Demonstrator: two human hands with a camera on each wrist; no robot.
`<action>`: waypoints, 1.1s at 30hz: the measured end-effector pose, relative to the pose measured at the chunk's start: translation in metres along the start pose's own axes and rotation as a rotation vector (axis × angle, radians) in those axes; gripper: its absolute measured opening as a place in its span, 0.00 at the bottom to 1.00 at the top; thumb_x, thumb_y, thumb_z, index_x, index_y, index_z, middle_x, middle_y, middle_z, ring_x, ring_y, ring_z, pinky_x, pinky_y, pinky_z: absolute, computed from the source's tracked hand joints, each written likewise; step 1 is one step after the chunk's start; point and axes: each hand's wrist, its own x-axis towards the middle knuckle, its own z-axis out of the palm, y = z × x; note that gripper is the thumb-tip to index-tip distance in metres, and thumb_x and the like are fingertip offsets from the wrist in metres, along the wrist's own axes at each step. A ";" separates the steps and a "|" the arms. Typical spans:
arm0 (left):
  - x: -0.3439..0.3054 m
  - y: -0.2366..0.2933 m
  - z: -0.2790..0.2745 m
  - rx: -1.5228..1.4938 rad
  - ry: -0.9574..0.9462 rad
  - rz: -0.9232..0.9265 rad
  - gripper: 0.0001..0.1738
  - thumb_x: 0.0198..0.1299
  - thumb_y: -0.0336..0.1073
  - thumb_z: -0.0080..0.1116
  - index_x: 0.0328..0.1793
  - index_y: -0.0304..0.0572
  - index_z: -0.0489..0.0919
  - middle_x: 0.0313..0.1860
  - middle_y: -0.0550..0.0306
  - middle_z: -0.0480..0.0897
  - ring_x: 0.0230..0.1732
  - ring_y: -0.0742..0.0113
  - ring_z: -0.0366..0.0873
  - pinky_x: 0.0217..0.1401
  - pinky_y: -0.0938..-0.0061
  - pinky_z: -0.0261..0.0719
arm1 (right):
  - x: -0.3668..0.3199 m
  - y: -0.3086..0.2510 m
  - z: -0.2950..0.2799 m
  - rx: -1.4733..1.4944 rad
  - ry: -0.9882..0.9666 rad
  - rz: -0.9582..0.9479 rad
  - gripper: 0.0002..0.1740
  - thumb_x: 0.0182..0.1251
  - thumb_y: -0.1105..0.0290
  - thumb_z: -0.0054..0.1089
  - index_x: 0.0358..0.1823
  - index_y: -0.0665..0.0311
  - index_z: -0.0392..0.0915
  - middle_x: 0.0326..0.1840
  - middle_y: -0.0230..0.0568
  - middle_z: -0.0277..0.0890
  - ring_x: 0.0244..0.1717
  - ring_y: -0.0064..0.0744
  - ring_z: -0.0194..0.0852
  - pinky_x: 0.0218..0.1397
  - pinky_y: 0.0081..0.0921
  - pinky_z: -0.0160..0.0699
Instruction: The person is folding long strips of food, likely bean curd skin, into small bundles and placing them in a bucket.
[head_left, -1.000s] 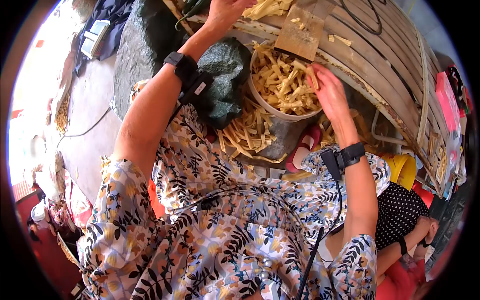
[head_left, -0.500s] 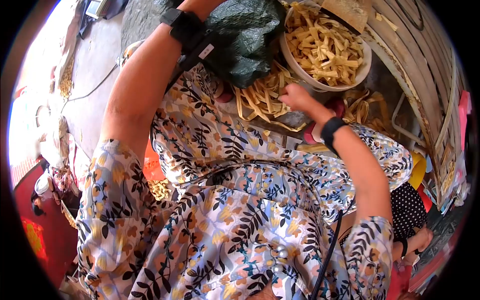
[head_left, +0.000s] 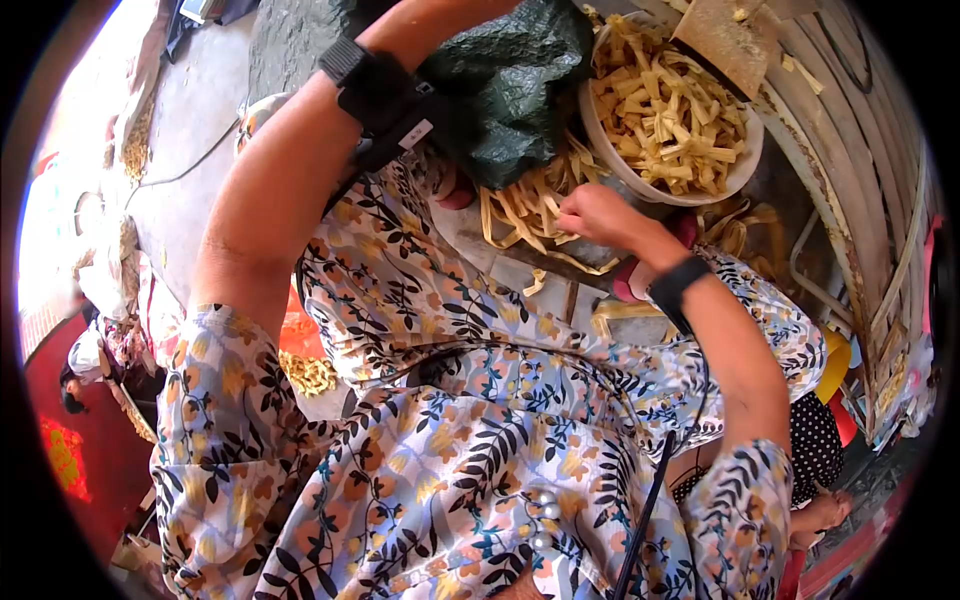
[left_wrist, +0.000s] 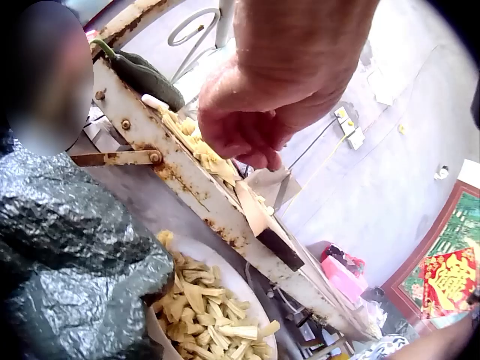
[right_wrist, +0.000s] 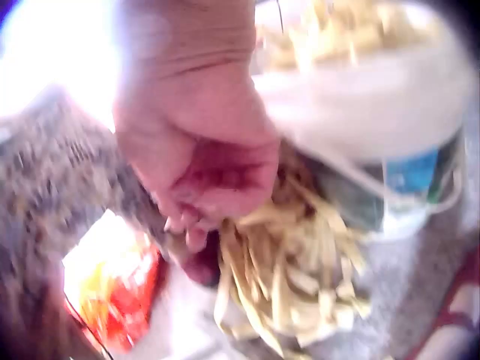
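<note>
My left hand hangs with curled fingers above a row of pale yellow strips on a slatted wooden surface; nothing shows between its fingers. In the head view that hand is beyond the top edge. My right hand is curled with its fingertips right at a heap of long pale yellow strips on the floor. The right wrist view is blurred, and no strip shows inside its curled fingers. Just beyond it stands a white bucket, heaped with short cut yellow pieces.
Dark green plastic sheeting bulges between my left arm and the bucket. A wooden board with a dark edge juts over the bucket from the slatted surface, which has a rusty white metal frame. A dark green vegetable lies there.
My right hand has left the bucket, where it held a yellow piece, and come down to the floor heap. The left hand has slipped out of the head view as the camera shifted.
</note>
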 end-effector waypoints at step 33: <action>-0.039 0.017 0.048 0.388 -0.704 0.208 0.29 0.55 0.54 0.54 0.54 0.38 0.73 0.49 0.47 0.77 0.49 0.62 0.76 0.50 0.69 0.75 | -0.246 -0.082 -0.103 -0.779 1.074 0.161 0.09 0.54 0.76 0.51 0.36 0.61 0.77 0.31 0.41 0.76 0.32 0.41 0.76 0.36 0.30 0.74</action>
